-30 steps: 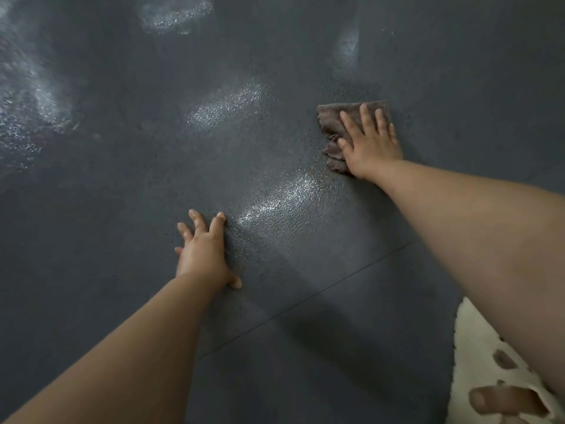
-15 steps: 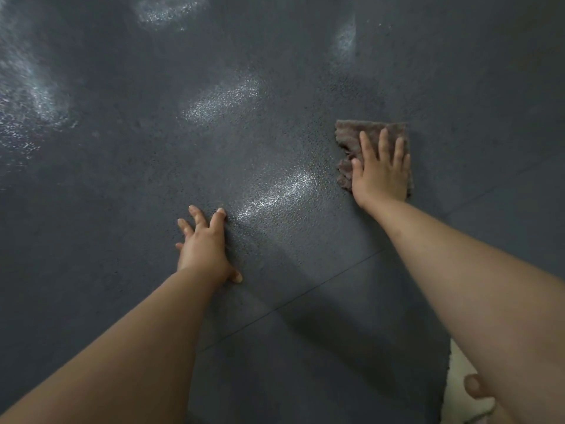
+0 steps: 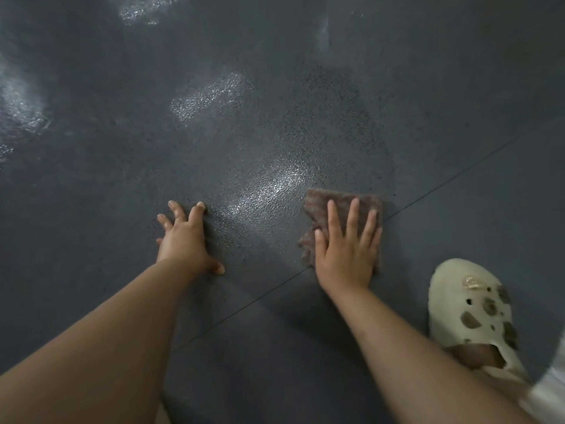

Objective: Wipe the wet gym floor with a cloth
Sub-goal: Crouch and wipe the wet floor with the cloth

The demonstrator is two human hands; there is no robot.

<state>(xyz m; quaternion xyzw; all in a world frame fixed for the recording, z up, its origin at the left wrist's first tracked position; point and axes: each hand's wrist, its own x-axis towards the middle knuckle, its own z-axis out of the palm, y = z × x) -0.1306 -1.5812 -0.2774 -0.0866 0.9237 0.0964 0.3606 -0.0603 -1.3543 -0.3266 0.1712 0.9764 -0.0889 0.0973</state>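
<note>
right hand (image 3: 347, 255) flat on cloth (image 3: 342, 206) over seam (image 3: 458, 175) | left hand (image 3: 183, 237) splayed on floor (image 3: 91, 179) | shoe (image 3: 470, 313) right

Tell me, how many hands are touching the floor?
1. The left hand rests straight on the floor. The right hand presses on the cloth, so it touches the cloth, not the floor.

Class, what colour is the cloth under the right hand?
Brownish-grey cloth, best seen in the head view.
</note>
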